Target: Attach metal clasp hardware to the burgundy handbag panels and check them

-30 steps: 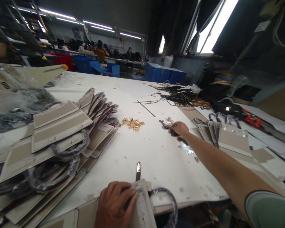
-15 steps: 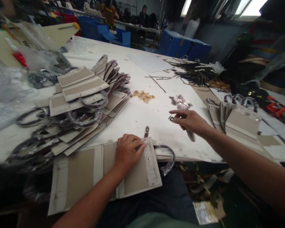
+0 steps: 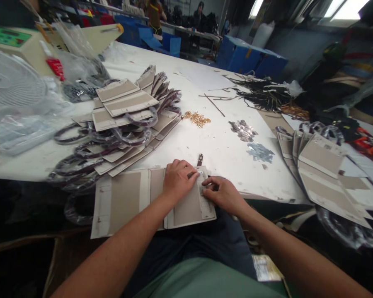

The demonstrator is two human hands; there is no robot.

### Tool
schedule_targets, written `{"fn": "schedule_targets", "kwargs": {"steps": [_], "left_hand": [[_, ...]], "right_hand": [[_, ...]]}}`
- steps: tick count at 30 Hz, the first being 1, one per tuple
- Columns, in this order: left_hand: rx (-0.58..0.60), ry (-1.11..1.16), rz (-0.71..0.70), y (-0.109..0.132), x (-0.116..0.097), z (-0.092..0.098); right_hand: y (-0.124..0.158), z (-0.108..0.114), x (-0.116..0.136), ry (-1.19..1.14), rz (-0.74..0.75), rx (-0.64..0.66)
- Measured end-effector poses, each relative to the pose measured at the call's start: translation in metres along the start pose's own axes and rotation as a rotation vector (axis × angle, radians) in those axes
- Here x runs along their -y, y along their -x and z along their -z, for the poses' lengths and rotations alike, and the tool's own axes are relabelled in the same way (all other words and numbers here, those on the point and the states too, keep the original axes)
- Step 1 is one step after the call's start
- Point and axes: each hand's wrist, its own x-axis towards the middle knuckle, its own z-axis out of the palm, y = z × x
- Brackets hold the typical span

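Note:
A flat beige bag panel (image 3: 124,203) lies over the table's near edge and my lap. My left hand (image 3: 177,182) presses down on its right part, fingers curled over a small strap. My right hand (image 3: 220,193) rests against the panel's right edge strip, its fingers pinched on a small metal piece that I can barely make out. A brown strap tab with a metal end (image 3: 200,159) sticks out past the panel onto the table.
A big pile of beige panels with wrapped dark handles (image 3: 124,120) sits to the left, a smaller stack (image 3: 320,165) to the right. Gold fittings (image 3: 197,118) and two silver heaps (image 3: 244,130) lie mid-table. Black strips (image 3: 261,95) lie beyond. People work in the background.
My right hand drew back from the silver heap with a small metal piece and came to the panel's right edge. The view tilted down towards my lap.

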Motion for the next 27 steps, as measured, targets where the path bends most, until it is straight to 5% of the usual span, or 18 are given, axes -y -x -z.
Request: {"fn": "schedule_targets", "kwargs": {"steps": [27], "left_hand": [[0.031,-0.008,-0.003,0.0018,0.0005,0.0014]], "right_hand": [[-0.0032,0.0023,0.0019,0.113,0.01,0.048]]}}
